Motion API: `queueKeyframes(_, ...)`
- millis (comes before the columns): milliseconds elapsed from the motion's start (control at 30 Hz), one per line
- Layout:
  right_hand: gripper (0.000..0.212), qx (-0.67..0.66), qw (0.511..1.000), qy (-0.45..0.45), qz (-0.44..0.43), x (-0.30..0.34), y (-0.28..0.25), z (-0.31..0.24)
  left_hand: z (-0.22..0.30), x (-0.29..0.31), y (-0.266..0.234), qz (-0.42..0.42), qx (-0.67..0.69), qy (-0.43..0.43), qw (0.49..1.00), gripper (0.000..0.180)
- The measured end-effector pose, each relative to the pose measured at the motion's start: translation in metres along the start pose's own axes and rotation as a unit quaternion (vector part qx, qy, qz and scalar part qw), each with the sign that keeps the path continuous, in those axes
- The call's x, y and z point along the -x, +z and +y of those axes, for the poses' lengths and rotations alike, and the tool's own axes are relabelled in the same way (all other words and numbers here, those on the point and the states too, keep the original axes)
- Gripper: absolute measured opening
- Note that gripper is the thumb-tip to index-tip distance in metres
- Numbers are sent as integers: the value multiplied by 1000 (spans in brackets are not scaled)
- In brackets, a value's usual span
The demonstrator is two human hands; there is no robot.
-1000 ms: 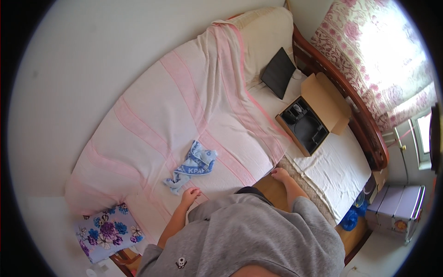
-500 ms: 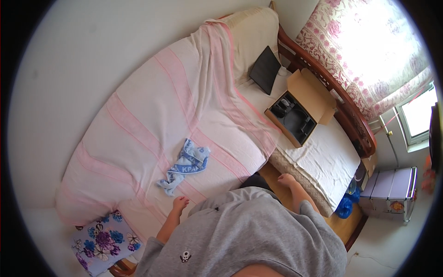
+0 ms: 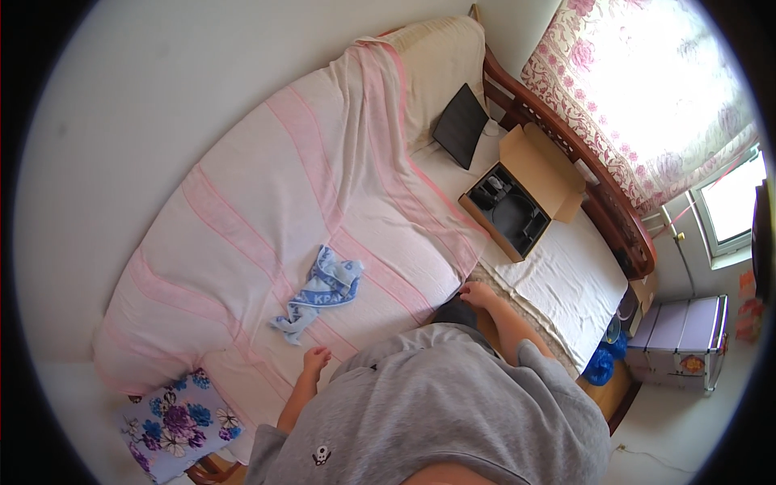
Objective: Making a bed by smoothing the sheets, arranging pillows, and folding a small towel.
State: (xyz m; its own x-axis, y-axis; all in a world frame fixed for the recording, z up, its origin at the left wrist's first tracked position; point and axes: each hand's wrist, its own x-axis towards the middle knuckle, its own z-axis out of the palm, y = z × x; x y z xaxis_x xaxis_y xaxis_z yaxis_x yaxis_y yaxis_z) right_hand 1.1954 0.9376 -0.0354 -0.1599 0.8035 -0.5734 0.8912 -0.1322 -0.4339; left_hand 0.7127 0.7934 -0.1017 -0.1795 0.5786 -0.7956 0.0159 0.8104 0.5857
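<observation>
Over the near part of the bed, my left hand [image 3: 316,359] hovers beside a crumpled blue and white towel [image 3: 327,284]. It holds nothing, and its fingers are loosely bent. My right hand [image 3: 480,294] reaches forward at the edge of the pink and white striped blanket [image 3: 388,271], above my dark-clothed leg. Its fingers point toward the blanket's hanging edge; I see nothing in them, and whether they touch the cloth is unclear. Farther off, an opened cardboard box [image 3: 563,182] holds black items in a black insert. A flat black panel [image 3: 462,127] lies beyond it.
A wooden headboard [image 3: 558,121] runs along the bed's far side under a floral curtain [image 3: 594,73]. To the right stand a lilac storage cabinet [image 3: 675,331] and a blue plastic bag [image 3: 599,368]. A flower-patterned cushion [image 3: 178,428] sits at the lower left.
My right hand has moved forward and left, up to the blanket's edge. My left hand has hardly moved. The view has shifted slightly.
</observation>
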Motion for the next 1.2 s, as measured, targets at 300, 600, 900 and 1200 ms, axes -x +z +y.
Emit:
queueKeyframes(300, 27, -17, 996, 90, -13, -17, -21, 85, 21, 15, 50, 9, -11, -97, 995, 22)
queueKeyframes(600, 28, -145, 935, 309, 94, -62, -73, 271, 160, -45, 223, -30, -104, -108, 988, 22)
queueKeyframes(900, 65, -272, 832, 399, 272, -155, -139, 414, 299, -251, 462, -92, -360, 131, 919, 37)
queueKeyframes(1200, 60, -348, 856, 346, 162, -202, -132, 470, 352, -335, 603, -109, -392, 74, 911, 41)
